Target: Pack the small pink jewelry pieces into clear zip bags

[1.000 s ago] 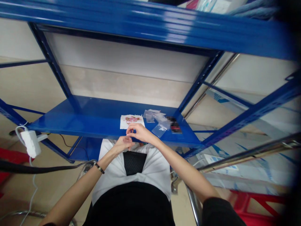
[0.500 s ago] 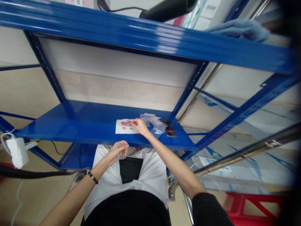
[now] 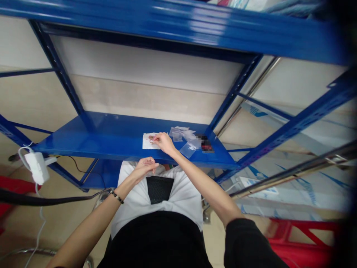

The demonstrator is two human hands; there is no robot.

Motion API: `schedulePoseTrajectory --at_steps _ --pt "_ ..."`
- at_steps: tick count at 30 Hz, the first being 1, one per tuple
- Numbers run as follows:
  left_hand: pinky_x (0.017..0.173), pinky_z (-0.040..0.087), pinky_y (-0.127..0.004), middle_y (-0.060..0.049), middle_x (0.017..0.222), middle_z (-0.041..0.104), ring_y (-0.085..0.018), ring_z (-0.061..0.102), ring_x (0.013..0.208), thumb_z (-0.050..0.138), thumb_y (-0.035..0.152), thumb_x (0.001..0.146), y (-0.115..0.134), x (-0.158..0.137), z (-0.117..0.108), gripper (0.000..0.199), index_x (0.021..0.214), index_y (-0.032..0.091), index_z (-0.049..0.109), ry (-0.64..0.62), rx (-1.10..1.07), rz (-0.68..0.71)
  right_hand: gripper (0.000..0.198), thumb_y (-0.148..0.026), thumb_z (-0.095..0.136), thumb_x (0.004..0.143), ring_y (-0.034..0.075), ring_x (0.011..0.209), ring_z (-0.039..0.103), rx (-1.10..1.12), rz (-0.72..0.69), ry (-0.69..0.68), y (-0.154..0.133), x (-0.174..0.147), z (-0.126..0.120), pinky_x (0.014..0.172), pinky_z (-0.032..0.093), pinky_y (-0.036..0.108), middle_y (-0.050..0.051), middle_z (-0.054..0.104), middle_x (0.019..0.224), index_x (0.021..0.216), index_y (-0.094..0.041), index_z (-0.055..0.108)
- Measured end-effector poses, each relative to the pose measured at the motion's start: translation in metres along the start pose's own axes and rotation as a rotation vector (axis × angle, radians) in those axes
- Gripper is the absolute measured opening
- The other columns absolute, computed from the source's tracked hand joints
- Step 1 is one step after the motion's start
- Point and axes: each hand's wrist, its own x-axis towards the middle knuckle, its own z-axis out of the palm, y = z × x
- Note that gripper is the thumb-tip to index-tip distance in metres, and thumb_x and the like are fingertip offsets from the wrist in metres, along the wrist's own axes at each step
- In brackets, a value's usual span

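A small white sheet (image 3: pixel 146 144) lies near the front edge of the blue shelf (image 3: pixel 111 130). Pink and brown marks or small pieces show on it; I cannot tell which. Over its right part is my right hand (image 3: pixel 166 142), thumb and fingers pinched together, and whatever they hold is too small to name. My left hand (image 3: pixel 144 168) hovers over my lap just in front of the shelf edge, its fingers curled inward; what they hold, if anything, cannot be made out. Several clear plastic bags (image 3: pixel 188 149) lie right of my right hand.
A dark flat object (image 3: pixel 206 144), partly blurred out, lies beside the bags. Blue uprights and an upper beam (image 3: pixel 139 29) frame the shelf. A white power adapter (image 3: pixel 38 167) hangs at the left, with a black cable below. Red plastic stools (image 3: pixel 295 234) stand low at the right.
The view has shifted, so the shelf sits slightly higher and farther right. My right hand stays pinched over the sheet. A clear, filmy patch at my left fingers no longer shows plainly.
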Motion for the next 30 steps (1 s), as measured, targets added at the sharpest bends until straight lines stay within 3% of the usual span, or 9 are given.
schedulePoseTrajectory --at_steps 3,7,9,12,18,25,30 --pt "0.056 0.04 -0.023 0.002 0.052 0.059 -0.009 0.051 0.048 0.081 0.035 0.069 0.002 0.007 -0.003 0.034 0.066 0.015 0.054 0.026 0.061 0.017 0.007 -0.022 0.069 0.083 0.017 0.087 0.06 0.189 -0.207 -0.049 -0.019 -0.015 -0.012 0.084 0.042 0.028 0.005 0.07 0.089 0.082 -0.016 0.073" --pt "0.057 0.04 -0.024 -0.001 0.051 0.059 -0.011 0.053 0.05 0.083 0.035 0.066 0.005 0.013 -0.005 0.034 0.06 0.013 0.057 0.028 0.072 0.004 0.008 -0.017 0.068 0.082 0.016 0.08 0.06 0.271 -0.363 -0.281 -0.037 -0.032 -0.018 0.078 0.043 0.026 0.004 0.068 0.083 0.086 -0.017 0.075" --pt "0.058 0.042 -0.025 -0.001 0.053 0.06 -0.012 0.054 0.052 0.082 0.036 0.067 0.006 0.012 -0.004 0.034 0.062 0.013 0.058 0.016 0.048 -0.005 0.013 -0.013 0.064 0.083 0.016 0.081 0.06 0.282 -0.335 -0.285 -0.035 -0.031 -0.015 0.078 0.044 0.026 0.004 0.069 0.085 0.09 -0.017 0.074" --pt "0.057 0.042 -0.024 0.0 0.056 0.059 -0.012 0.055 0.052 0.08 0.037 0.069 0.007 0.006 -0.003 0.033 0.07 0.014 0.056 -0.018 -0.067 -0.015 0.019 -0.008 0.057 0.084 0.016 0.081 0.062 0.275 -0.189 -0.158 -0.023 -0.021 -0.003 0.077 0.044 0.026 0.005 0.071 0.089 0.091 -0.014 0.073" --pt "0.057 0.045 -0.025 0.0 0.06 0.059 -0.013 0.057 0.054 0.075 0.042 0.075 0.004 0.002 -0.002 0.034 0.08 0.015 0.056 -0.02 -0.209 -0.052 0.016 -0.011 0.057 0.082 0.018 0.078 0.065 0.056 0.072 -0.077 0.001 -0.002 0.029 0.071 0.044 0.025 0.005 0.071 0.082 0.085 -0.016 0.071" --pt "0.058 0.043 -0.024 0.001 0.059 0.059 -0.011 0.055 0.055 0.079 0.036 0.072 0.005 0.014 -0.002 0.034 0.074 0.015 0.053 -0.015 -0.168 -0.038 0.012 -0.021 0.059 0.086 0.019 0.084 0.065 -0.119 0.123 0.005 0.008 0.009 0.04 0.075 0.045 0.026 0.008 0.072 0.091 0.087 -0.017 0.07" --pt "0.057 0.042 -0.024 0.001 0.059 0.059 -0.011 0.055 0.053 0.079 0.038 0.071 0.004 0.009 -0.002 0.036 0.071 0.016 0.051 -0.019 -0.126 -0.046 0.014 -0.021 0.056 0.087 0.019 0.079 0.066 -0.14 0.158 0.009 0.011 0.017 0.039 0.072 0.045 0.025 0.007 0.072 0.085 0.083 -0.017 0.069"
